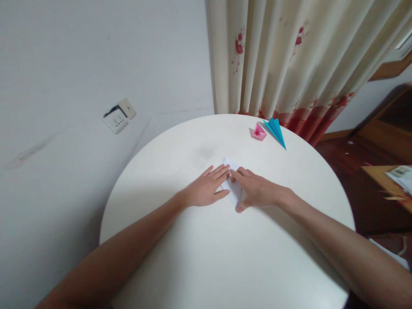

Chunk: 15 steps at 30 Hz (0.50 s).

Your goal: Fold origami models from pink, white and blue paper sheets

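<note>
A folded sheet of white paper (234,193) lies on the round white table (206,257), with a pointed end at its far side. My left hand (207,187) rests flat across the paper's left part, fingers stretched out and thumb apart. From the right, my right hand (257,187) grips the paper with curled fingers; its thumb is at the near corner and its fingertips are close to my left fingers. Both hands cover much of the sheet, so its full shape is hidden.
Toward the table's far edge are a small pink paper boat (259,132) and a blue paper plane (276,131). A floral curtain (273,56) hangs behind them. On the left wall is a socket (116,120). A wooden surface with papers (401,178) stands at right.
</note>
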{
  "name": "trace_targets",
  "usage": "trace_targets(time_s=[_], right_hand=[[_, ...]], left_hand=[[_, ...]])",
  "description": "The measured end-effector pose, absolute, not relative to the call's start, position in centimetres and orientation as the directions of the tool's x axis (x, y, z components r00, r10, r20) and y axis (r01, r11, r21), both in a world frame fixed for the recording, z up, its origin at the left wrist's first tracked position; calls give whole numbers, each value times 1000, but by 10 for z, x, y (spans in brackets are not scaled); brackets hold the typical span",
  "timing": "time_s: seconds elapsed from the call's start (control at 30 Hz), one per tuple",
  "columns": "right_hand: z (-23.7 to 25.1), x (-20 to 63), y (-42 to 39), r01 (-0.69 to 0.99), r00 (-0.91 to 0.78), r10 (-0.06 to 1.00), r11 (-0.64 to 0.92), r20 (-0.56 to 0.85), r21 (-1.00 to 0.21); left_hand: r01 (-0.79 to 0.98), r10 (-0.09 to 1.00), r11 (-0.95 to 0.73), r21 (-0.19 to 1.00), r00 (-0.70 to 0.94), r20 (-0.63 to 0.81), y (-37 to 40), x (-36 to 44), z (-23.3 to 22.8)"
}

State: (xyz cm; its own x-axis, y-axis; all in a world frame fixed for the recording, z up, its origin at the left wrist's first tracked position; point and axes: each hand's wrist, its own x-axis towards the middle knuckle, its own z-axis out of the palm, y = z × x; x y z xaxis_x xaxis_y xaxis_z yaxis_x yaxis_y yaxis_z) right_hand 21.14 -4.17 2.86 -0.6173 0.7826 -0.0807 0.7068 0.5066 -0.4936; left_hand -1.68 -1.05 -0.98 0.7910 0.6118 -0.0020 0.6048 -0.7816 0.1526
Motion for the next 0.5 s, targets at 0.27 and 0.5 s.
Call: trace_targets(time_s=[0.27,0.5], right_hand=[[23,218,-22,684,-571,819,509,51,-522],[18,204,-33,773,-564,825,546,45,-323]], left_hand=[[617,620,-780,103,785,-7,-12,-16,-7],[687,698,-716,128,709,102,-12,-13,-5]])
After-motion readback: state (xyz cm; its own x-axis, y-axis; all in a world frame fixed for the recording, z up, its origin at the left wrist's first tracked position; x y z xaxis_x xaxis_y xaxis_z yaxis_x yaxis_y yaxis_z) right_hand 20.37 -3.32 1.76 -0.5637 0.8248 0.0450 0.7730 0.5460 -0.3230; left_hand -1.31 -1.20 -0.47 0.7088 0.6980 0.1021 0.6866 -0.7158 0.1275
